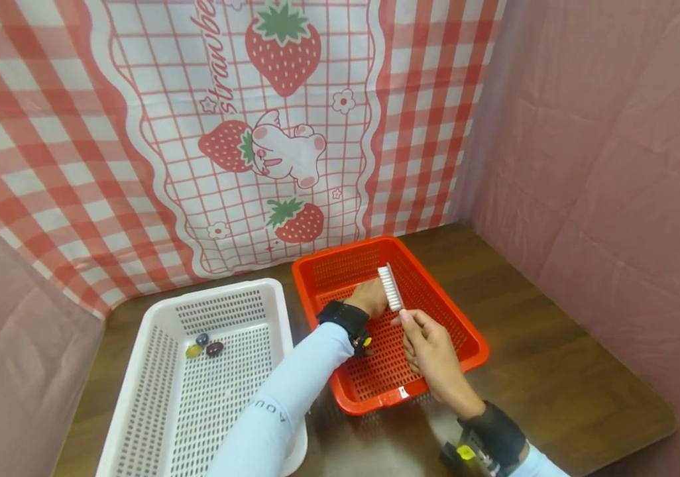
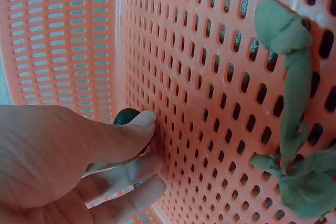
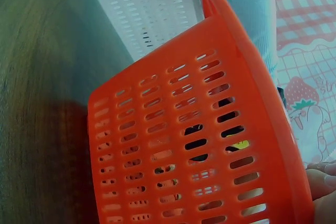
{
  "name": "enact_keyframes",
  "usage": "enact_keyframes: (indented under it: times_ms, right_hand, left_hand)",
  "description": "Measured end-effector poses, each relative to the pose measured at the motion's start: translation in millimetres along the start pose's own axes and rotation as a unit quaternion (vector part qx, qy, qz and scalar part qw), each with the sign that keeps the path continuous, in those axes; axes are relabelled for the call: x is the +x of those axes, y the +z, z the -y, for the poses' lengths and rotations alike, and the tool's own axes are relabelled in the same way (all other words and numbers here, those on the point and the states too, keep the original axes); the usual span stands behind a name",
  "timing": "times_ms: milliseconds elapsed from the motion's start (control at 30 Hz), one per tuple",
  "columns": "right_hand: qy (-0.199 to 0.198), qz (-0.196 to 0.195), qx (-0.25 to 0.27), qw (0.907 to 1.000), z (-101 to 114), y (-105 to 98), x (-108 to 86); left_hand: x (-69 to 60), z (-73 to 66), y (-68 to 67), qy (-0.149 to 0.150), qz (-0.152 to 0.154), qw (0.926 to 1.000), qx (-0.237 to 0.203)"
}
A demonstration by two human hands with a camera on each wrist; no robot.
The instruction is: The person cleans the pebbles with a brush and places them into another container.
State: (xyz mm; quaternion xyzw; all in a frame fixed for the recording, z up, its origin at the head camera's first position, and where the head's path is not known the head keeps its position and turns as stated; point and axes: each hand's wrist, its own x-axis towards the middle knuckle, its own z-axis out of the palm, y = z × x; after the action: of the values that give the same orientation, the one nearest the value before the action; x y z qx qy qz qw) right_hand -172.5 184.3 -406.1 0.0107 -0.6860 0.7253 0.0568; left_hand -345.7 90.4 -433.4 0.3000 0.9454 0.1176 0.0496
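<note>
My left hand [image 1: 370,296] reaches down into the red basket [image 1: 441,298]. In the left wrist view its thumb and fingers pinch a smooth, dark stone-like piece [image 2: 125,115] near the basket's floor; the fingers partly cover it. Over the basket's near right side, my right hand [image 1: 435,351] holds a white-bristled brush [image 1: 390,289] by its end, bristles facing left. Only some fingers of that hand show at the right wrist view's edge. A knotted grey-green cloth-like thing [image 2: 295,93] lies in the red basket, hidden from the head view.
Left of the red basket stands a white basket [image 1: 283,318] holding a yellow stone [image 1: 193,350], a dark red stone [image 1: 215,348] and a blue-grey stone [image 1: 202,338]. My left forearm crosses its right rim. A strawberry-print cloth [image 1: 340,165] hangs behind the wooden table [image 1: 555,371].
</note>
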Motion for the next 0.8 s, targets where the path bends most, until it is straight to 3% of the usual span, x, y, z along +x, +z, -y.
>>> enact_keyframes:
  times_ms: [233,333,400,567,700,800]
  right_hand:
    - [-0.018,0.002,-0.010,0.9998,-1,4,1.9]
    - [-0.019,0.003,-0.004,0.9998,-2,6,2.3]
    - [-0.018,0.001,0.002,0.9998,-4,6,1.7]
    - [-0.017,0.001,0.003,0.9999,-6,4,0.5]
    - [-0.018,0.003,-0.004,0.9998,-4,0,1.7]
    - [-0.010,0.008,-0.017,0.9998,0,-3,2.4]
  left_hand:
    - [-6.9,7.7,-10.4,0.009,-0.006,0.9995,0.031]
    - [-13.8,8.5,-20.0,0.021,-0.022,0.9984,0.047]
    - [-20.3,8.1,-28.4,0.044,-0.044,0.9970,0.045]
    - [-44.0,7.4,-54.4,0.085,-0.094,0.9916,0.028]
    - [-67.9,8.9,-74.6,0.075,-0.108,0.9912,0.015]
    - [-86.7,13.2,-79.1,0.075,-0.103,0.9912,-0.037]
